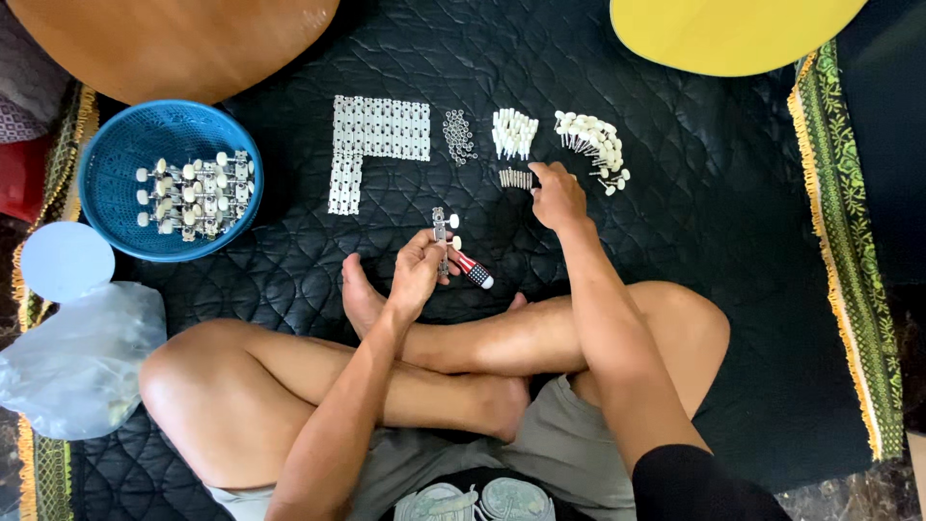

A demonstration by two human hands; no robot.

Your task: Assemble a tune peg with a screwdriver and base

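- Down on the black quilted mat (675, 241), the person sat cross-legged, both hands out over the parts.
- Left hand (417, 273) was clamped around a small metal tuner strip (440, 227) with white knobs, held upright near the mat's middle, just above the bare foot (361, 295).
- A red-handled screwdriver (472, 271) lay right beside that hand, touching or nearly touching the fingers; hard to tell which.
- Right hand (557, 196) reached further up the mat, fingers pinched together over a short row of small metal pins (516, 178); whether it actually gripped one, I could not tell.
- Beyond the pins, toward the far edge: a pile of white pegs (514, 132), a second looser pile of white knobs (593, 145) to the right, and a cluster of tiny rings (459, 134).
- Flat metal plates (371, 140) sat laid out in an L shape, left of the rings.
- At the mat's left edge, a blue basket (116, 154) held finished tuner strips.
- A clear plastic bag (82, 357) slumped by the left knee.
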